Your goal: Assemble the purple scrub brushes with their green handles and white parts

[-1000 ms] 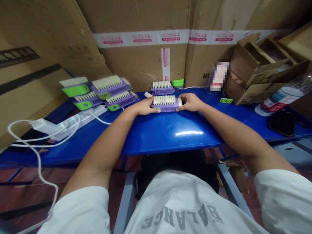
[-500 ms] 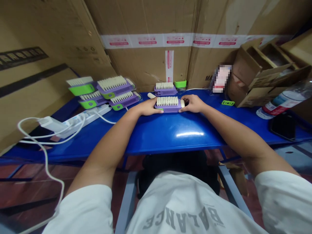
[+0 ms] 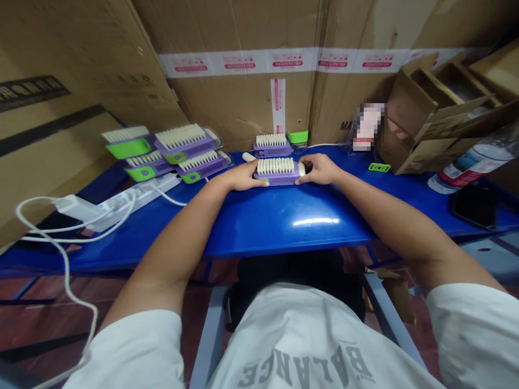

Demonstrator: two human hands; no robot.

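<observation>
1. Surroundings: a blue table [image 3: 284, 216] stands against a wall of cardboard cartons [image 3: 243, 102]. At its left rear lies a stack of brushes [image 3: 174, 151] in purple and green. A power strip [image 3: 133, 197] lies in front of the stack, with a white cable [image 3: 65, 259] looping off the table edge.
2. At the right are an open carton [image 3: 430, 119], a water bottle [image 3: 470, 165] on its side and a black phone [image 3: 475, 206]. A small green clip [image 3: 378, 167] lies nearer the centre.
3. Close obstructions: a second brush [image 3: 272, 145] sits just behind the work, with a green block [image 3: 298, 136] beside it against the carton wall. A white oval piece [image 3: 248, 157] lies just beyond the left hand [image 3: 243, 177]. The table in front of the hands is bare.
4. Position: the purple brush [image 3: 278, 172] rests on the table at mid-depth, centred between the two hands.
5. Grip: the fingers of the left hand are closed against the brush's left end. The right hand [image 3: 320, 169] is curled round the right end, its fingers bearing on a pale rounded part there. The brush is clamped end to end.
6. Orientation: the bristles face up. The long axis runs left to right, parallel to the table's front edge and to the second brush.
</observation>
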